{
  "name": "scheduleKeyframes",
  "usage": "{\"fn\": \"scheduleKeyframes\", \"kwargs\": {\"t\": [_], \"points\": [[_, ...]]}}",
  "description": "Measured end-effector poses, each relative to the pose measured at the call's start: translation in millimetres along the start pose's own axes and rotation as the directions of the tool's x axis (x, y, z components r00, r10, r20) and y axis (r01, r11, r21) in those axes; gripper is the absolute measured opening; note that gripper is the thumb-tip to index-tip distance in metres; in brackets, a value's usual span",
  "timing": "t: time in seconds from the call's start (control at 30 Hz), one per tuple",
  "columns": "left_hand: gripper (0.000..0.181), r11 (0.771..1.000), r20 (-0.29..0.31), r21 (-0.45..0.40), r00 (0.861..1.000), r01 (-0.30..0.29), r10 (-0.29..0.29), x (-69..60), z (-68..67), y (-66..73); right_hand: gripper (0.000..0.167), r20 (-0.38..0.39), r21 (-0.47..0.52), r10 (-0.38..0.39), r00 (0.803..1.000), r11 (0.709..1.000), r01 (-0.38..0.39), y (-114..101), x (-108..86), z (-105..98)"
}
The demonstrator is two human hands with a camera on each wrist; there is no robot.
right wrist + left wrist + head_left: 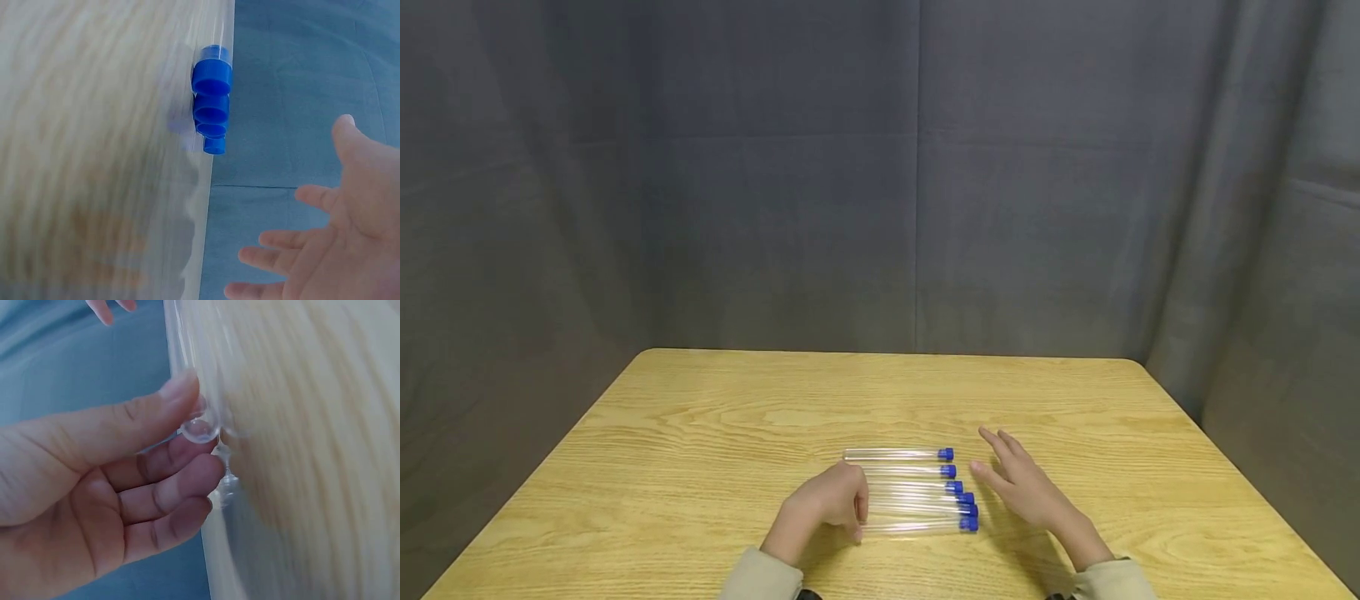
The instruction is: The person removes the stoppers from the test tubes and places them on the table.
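Several clear tubes with blue caps [947, 471] lie side by side on the wooden table, their caps toward the right. At their left ends is my left hand [829, 500], its fingers curled; in the left wrist view the thumb and index finger of that hand [106, 481] pinch the rounded end of a tube [200, 430]. Right of the caps, my right hand [1026, 487] hovers with fingers spread, touching nothing. The right wrist view has the right hand [350, 231] apart from the blue caps [212, 78].
The wooden table [700, 433] reaches back to a dark grey curtain [775, 208], which also hangs at the left and right sides. Rounded corners mark the table's far edge.
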State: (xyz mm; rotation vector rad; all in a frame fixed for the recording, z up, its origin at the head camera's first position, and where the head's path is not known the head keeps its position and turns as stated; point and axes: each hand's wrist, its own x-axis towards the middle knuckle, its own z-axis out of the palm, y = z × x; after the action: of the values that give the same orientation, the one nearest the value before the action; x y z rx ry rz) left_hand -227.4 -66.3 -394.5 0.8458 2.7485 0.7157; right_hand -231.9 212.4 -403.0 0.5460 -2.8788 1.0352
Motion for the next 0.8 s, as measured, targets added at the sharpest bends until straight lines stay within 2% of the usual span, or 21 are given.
{"fn": "scheduleKeyframes", "kwargs": {"t": [0.1, 0.37, 0.63, 0.8], "points": [[0.022, 1.0, 0.009, 0.004, 1.0, -0.016, 0.016, -0.7, 0.1, -0.3, 0.06, -0.015, 0.025, -0.013, 1.0, 1.0, 0.013, 0.9, -0.3, 0.4], [0.023, 0.998, 0.023, -0.018, 0.998, -0.055, 0.056, -2.1, -4.4, -3.0, 0.049, -0.124, 0.039, -0.014, 0.992, 0.999, 0.019, -1.8, 1.2, -0.3], [0.023, 0.989, 0.073, -0.15, 0.997, 0.005, 0.006, -2.3, -5.3, -8.0, 0.046, -0.13, 0.082, -0.027, 0.991, 0.996, 0.037, -0.8, 1.9, 1.8], [0.018, 0.97, 0.074, -0.242, 0.997, -0.01, 0.029, -3.4, -8.3, -9.4, 0.044, -0.14, 0.13, -0.031, 0.99, 0.99, 0.049, -1.5, 3.1, 3.2]]}}
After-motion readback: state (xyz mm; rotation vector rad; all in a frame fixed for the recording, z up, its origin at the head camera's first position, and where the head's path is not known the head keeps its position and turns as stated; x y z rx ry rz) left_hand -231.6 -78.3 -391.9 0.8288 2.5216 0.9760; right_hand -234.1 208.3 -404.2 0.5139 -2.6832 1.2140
